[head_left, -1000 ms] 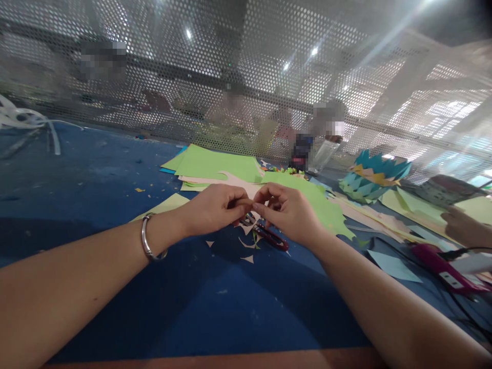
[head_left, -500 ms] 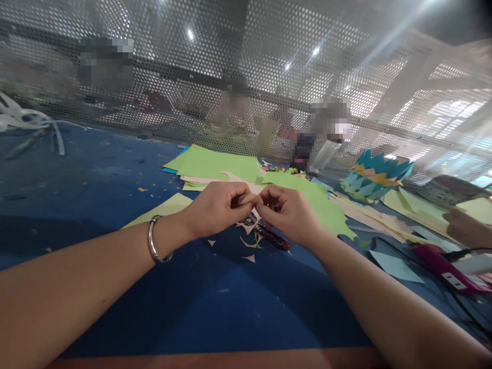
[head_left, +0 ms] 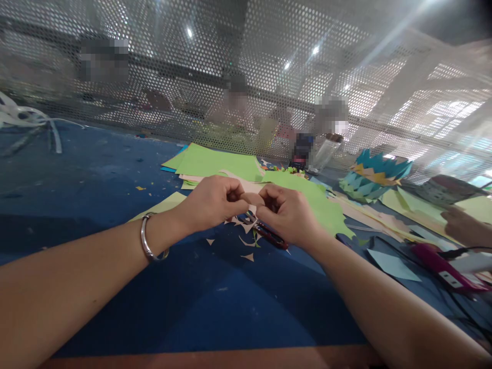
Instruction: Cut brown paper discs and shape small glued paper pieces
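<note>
Both hands are pinched close together above the table. My left hand (head_left: 215,202), with a silver bangle (head_left: 145,238) on its wrist, closes its fingertips on a small pale pink paper piece (head_left: 252,209). From the other side my right hand (head_left: 286,210) grips the same piece; the fingers hide most of its shape. Just beneath them lies a pair of scissors with dark red handles (head_left: 271,237), partly covered by my right hand. Pink paper scraps (head_left: 248,257) are scattered around it on the blue tabletop (head_left: 215,307).
Green paper sheets (head_left: 219,161) are stacked behind my hands. To the right are a zigzag-edged paper crown (head_left: 376,174), a magenta power strip (head_left: 438,264) with cords, and another person's hand (head_left: 467,225). A perforated metal screen (head_left: 172,66) stands at the back.
My left hand has shifted slightly left and up, so the fingertips are a little farther apart and more of the pink paper shows. The right hand has barely moved.
</note>
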{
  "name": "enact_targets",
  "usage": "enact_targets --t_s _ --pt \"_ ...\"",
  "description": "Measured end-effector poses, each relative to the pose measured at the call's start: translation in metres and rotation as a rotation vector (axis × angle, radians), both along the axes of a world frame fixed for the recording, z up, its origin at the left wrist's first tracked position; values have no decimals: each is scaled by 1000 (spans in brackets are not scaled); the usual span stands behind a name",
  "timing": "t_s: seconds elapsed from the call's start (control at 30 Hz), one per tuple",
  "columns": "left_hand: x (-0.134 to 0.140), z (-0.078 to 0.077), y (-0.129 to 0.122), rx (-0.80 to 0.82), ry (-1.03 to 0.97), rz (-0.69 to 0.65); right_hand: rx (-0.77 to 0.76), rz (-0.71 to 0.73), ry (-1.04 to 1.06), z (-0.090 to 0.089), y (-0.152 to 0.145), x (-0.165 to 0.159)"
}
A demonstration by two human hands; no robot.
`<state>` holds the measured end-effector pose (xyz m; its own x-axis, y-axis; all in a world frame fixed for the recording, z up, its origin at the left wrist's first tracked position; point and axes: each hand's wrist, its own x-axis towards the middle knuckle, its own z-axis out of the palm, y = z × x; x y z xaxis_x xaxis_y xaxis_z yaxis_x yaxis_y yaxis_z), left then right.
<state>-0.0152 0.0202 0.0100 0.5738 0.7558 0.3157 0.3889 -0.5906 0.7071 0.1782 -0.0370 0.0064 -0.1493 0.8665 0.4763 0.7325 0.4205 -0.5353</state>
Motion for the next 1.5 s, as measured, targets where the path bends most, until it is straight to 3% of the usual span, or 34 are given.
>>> enact_targets --t_s 0.2,0.33,0.47,0.53,0.93,1.03,1.2,1.3,1.5 --pt "-7 3 5 -6 -37 14 -32 -17 -14 -2 3 3" --pt "-2 3 -3 79 -48 -71 -45 12 -51 -3 4 3" --pt "1 2 -4 296 15 -80 -29 30 -88 -3 4 4" --pt "0 1 -2 294 35 -94 -45 40 -96 -3 4 4" --pt "-5 -2 12 -77 11 -187 -91 2 -147 -3 4 6" --pt "-5 -5 15 -194 -110 -136 -7 -55 -129 -2 6 12" --pt "0 -5 9 -558 -443 -49 180 -17 -135 -4 4 12" --pt "4 -1 5 -729 -498 26 274 27 -214 -6 -1 7" --pt "6 4 1 -885 -533 71 322 108 -331 -7 -3 4"
